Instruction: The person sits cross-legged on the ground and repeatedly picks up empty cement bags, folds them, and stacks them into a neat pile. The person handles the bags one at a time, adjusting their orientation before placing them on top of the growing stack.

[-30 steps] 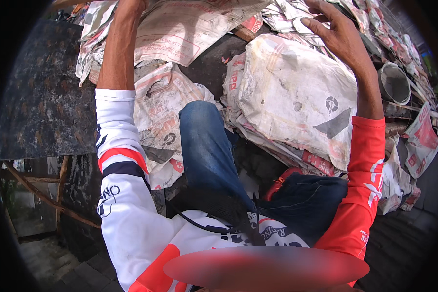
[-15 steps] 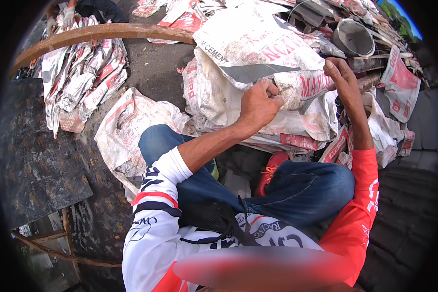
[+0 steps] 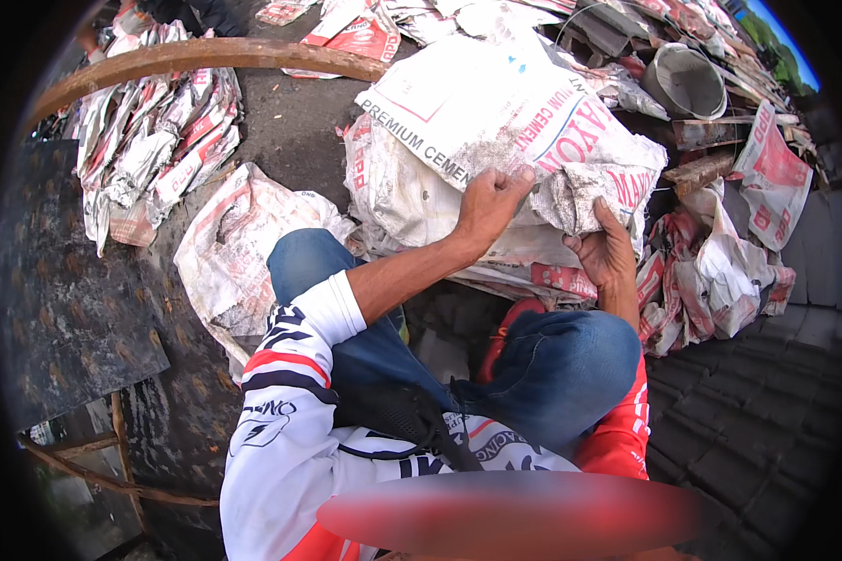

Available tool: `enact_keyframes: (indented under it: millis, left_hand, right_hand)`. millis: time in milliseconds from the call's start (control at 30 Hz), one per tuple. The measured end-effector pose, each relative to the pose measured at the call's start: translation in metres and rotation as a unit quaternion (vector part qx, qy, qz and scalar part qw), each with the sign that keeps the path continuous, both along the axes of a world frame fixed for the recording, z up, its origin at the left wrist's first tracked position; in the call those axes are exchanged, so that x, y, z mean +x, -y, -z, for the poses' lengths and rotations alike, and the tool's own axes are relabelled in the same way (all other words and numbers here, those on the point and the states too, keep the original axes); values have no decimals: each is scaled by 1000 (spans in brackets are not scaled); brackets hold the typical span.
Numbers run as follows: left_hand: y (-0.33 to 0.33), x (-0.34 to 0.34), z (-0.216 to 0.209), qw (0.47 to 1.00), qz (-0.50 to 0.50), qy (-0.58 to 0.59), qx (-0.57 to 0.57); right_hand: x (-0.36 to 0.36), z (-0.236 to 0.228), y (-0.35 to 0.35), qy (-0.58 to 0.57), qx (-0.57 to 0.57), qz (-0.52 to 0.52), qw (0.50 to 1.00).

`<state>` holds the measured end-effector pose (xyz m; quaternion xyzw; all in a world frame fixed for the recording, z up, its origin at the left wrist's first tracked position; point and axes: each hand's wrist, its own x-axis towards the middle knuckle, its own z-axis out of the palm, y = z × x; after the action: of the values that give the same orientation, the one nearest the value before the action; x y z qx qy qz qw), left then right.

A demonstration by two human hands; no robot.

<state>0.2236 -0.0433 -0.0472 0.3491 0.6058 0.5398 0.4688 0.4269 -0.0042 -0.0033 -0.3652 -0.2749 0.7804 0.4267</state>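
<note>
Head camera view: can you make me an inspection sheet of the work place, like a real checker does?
Surface: dark ground, dirty-looking.
Things: a white printed bag, one corner folded over, on a pile of bags.
Clutter: heaped flattened bags, a wooden beam, a tipped grey bucket.
Hands: left hand at the white printed bag's near edge, grip unclear; right hand at the folded corner, thumb and fingers apart.
Cables: nothing seen.
Surroundings: dark sheet at left, greenery at upper right.
</note>
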Motion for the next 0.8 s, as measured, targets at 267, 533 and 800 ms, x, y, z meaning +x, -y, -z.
enact_keyframes:
  millis: [267,533,800]
  left_hand:
    - [-56,-94,14,894,-252,341,-143]
    - [-6,-140,-3,908,-229,335,102]
    - [74,-97,55,931,-190,196,-243]
  right_hand:
    - [3,-127,-80,-204,183,-227,935]
    - [121,-56,-59,-3,183,-29,983]
    - [132,107,-24,328,-8,101,939]
